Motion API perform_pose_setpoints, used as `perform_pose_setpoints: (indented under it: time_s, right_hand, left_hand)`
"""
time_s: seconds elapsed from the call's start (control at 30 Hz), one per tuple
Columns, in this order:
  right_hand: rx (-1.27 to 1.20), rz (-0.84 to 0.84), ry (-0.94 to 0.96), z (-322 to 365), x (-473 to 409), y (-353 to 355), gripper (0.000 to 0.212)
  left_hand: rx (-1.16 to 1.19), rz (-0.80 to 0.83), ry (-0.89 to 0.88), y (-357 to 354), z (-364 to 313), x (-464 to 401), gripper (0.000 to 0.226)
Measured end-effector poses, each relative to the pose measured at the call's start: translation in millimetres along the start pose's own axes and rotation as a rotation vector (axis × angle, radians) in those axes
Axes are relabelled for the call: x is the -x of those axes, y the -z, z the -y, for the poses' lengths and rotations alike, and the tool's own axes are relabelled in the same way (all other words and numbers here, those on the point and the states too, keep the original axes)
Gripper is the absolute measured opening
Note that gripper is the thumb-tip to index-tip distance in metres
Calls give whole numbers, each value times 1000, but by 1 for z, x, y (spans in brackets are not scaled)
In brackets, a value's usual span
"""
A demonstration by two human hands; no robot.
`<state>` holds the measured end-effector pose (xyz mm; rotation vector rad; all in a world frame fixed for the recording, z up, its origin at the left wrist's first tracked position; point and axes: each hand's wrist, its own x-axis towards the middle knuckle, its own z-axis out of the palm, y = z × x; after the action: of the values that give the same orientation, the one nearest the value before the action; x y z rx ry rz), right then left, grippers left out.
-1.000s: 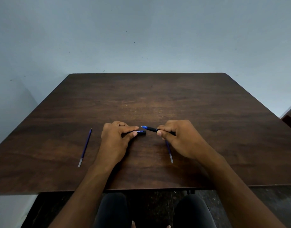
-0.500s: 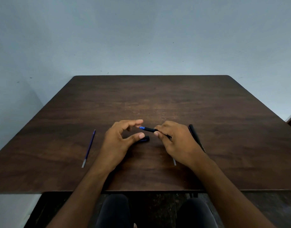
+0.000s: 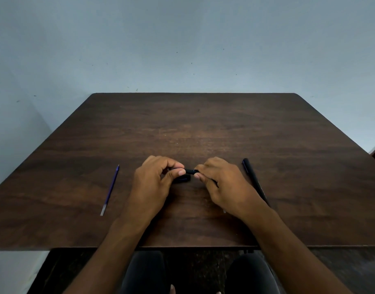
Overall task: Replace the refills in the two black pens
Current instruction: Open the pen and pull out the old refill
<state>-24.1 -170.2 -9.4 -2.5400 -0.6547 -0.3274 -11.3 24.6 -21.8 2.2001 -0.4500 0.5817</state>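
Head-camera view down onto a dark brown wooden counter (image 3: 203,128) set against a pale blue-grey wall (image 3: 182,43), with a person seated at its near edge and both bare forearms reaching over it. The left hand (image 3: 154,183) and the right hand (image 3: 224,185) meet near the middle of the counter, and between them they pinch one short black pen barrel (image 3: 191,171) held roughly level: the left thumb and forefinger are closed on its left end, the right thumb and forefinger closed on its right end, the rest of it hidden in the right palm. Just below that barrel, touching or nearly touching the counter by the left thumb, sits a second short black piece (image 3: 182,179); I cannot tell whether it is a cap or a barrel section. One whole slim black pen (image 3: 254,181) lies on the counter just to the right of the right hand, running from far to near. One thin blue refill with a pale near end (image 3: 110,190) lies well apart to the left of the left hand, angled the same way. A small pale tip (image 3: 224,211) peeps out under the right wrist, too little showing to name. Two dark-clothed knees (image 3: 144,272) show below the counter edge.
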Motion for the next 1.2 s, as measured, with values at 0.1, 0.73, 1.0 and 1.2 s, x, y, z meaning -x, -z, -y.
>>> perform_pose_setpoints:
  time_s: [0.1, 0.73, 1.0, 1.2]
  right_hand:
    - [-6, 15, 4, 2, 0, 1, 24]
    - [-89, -95, 3, 4, 0, 0, 22]
    - [-208, -147, 61, 7, -3, -5, 19]
    - [-160, -149, 73, 7, -4, -4, 17]
  left_hand:
    - [-26, 5, -1, 1, -1, 0, 10]
    - [542, 79, 332, 5, 4, -1, 22]
    - [828, 147, 279, 7, 4, -1, 21]
    - [828, 80, 355, 2, 4, -1, 20]
